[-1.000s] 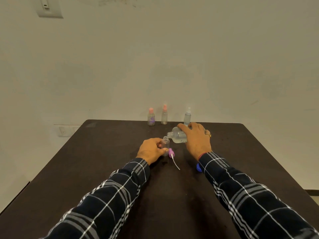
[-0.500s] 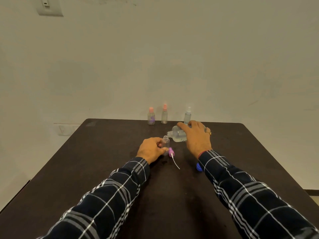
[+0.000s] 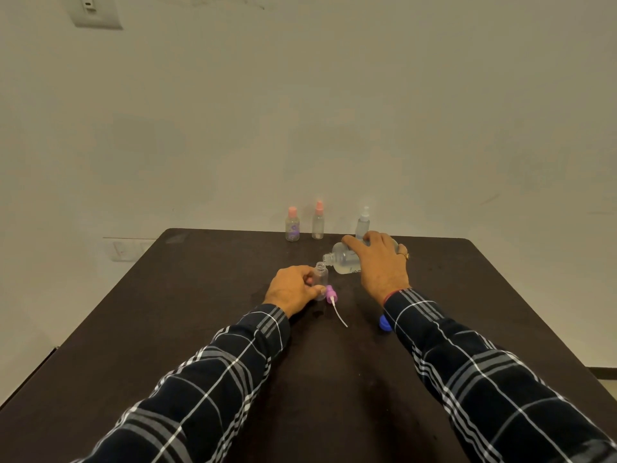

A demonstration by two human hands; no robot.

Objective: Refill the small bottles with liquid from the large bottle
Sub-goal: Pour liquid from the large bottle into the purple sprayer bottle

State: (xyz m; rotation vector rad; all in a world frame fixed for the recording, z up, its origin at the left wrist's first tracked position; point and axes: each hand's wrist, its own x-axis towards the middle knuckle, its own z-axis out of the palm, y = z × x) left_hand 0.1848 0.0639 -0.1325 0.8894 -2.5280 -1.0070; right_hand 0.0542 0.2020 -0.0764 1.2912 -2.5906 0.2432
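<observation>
**Operator:** What have I got on the left?

**Observer:** At the far edge of the dark table (image 3: 167,329), a squat pink-capped bottle (image 3: 292,225) and a slim pink-capped bottle (image 3: 318,222) stand upright, side by side and apart. Nearer you, your left hand (image 3: 293,289) rests on the tabletop. Its fingers and thumb are curled round the small open bottle (image 3: 321,279), which stands upright with its mouth uncovered.

**Operator:** And beside it?

**Observer:** A purple spray top (image 3: 331,293) lies on the table just right of that bottle, with its thin white tube trailing toward you.

**Operator:** Where is the large bottle?

**Observer:** The large bottle (image 3: 344,259) is tipped almost onto its side, with its open neck pointing left. The neck is just above and to the right of the small bottle's mouth. Clear liquid pools along its lower side, but I cannot tell whether any is flowing out. Your right hand (image 3: 380,262) grips it from above, fingers wrapped over the body. A white-capped bottle (image 3: 362,223) stands behind it.

**Operator:** Anything further right?

**Observer:** A blue cap (image 3: 384,322) peeks out beside your right sleeve.
</observation>
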